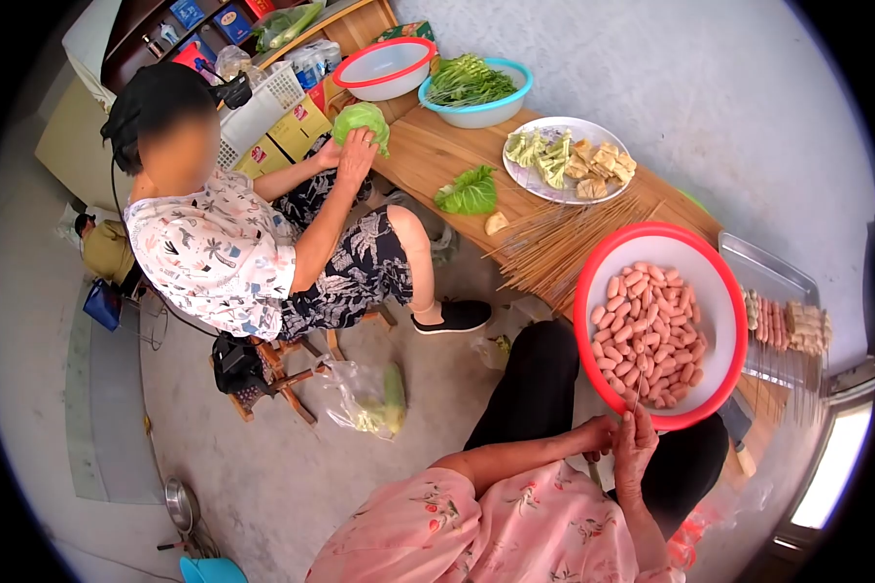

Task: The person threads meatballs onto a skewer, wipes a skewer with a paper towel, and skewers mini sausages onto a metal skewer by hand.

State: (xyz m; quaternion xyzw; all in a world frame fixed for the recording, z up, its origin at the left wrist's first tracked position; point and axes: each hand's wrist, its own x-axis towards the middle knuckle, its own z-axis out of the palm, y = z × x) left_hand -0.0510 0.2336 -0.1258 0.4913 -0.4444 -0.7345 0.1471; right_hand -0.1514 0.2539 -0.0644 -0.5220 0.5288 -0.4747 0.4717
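A white bowl with a red rim (663, 420) sits at my lap, filled with small pink sausages (647, 335). My right hand (636, 449) is closed at the bowl's near edge, pinching a thin bamboo skewer (639, 385) that points up over the sausages. Close beside it, my left hand (598, 436) has its fingers curled; what they hold, if anything, is hidden. Many loose bamboo skewers (554, 248) lie spread on the wooden table beyond the bowl. To the right, a metal tray (749, 255) carries finished skewers (786, 325) of sausages and other pieces.
Across the table corner, a seated person (214, 233) holds a cabbage (362, 124). On the table are a plate (593, 136) of vegetable and tofu-like pieces, a lettuce leaf (469, 191), a blue-rimmed bowl (476, 115) of greens and another red-rimmed bowl (384, 85). A knife (739, 437) lies right.
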